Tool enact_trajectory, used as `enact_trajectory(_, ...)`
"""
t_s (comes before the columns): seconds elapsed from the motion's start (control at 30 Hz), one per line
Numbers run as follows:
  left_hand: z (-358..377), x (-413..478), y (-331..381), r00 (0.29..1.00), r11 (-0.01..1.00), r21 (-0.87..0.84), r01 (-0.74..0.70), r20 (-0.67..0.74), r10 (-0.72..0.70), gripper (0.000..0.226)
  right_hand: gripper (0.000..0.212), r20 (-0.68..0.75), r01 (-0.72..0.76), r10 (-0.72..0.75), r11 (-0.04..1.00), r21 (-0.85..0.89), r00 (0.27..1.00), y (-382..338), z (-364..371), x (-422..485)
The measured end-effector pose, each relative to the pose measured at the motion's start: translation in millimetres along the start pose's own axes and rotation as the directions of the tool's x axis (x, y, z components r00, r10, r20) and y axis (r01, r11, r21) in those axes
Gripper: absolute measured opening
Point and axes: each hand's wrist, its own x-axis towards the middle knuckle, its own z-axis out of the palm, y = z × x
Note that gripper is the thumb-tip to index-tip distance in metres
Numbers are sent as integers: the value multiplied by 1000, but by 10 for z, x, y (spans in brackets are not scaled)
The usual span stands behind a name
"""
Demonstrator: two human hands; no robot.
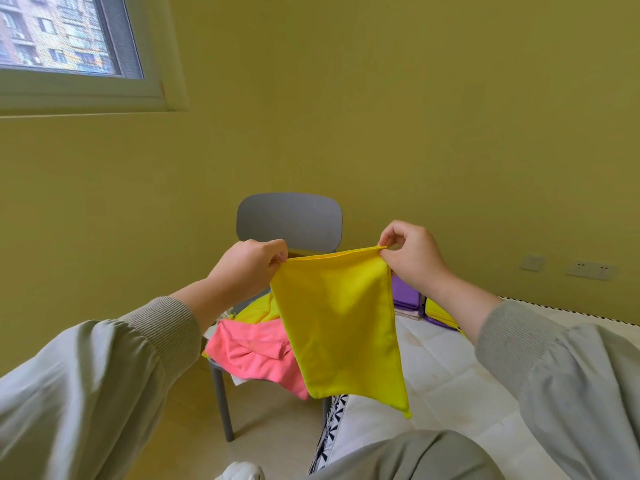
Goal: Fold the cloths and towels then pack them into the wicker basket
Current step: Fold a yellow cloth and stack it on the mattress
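yellow wall (415,116) | left hand (247,268), right hand (412,259) raised (apart), pinching yellow cloth (339,327) corners

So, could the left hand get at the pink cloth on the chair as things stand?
Probably, once freed: the left hand pinches a corner of the yellow cloth, while the pink cloth lies on the chair below, nothing between.

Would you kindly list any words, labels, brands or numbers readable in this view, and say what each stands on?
No readable text anywhere in this view.
The black-and-white band on the mattress edge: a pattern of shapes, not legible letters.
The wall sockets: any marking is too small to read.
The yellow cloth: plain, no label showing.
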Motion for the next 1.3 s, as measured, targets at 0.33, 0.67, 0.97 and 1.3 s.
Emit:
enact_trajectory(0.33,-26,1,32,999,999,22,-24,36,23,19,48,184,-8,25,995,-95,983,36,-19,36)
enact_trajectory(0.67,-48,23,90,989,993,87,-76,135,64,29,56,410,0,91,976,-216,908,-16,-12,-36)
enact_trajectory(0.97,-63,0,146,980,988,117,-96,185,73,26,31,378,-149,210,972,-183,902,23,8,-28)
enact_trajectory(1.3,-124,30,154,962,998,60,-36,272,18,29,20,225,-105,188,937,-333,956,50,-17,25)
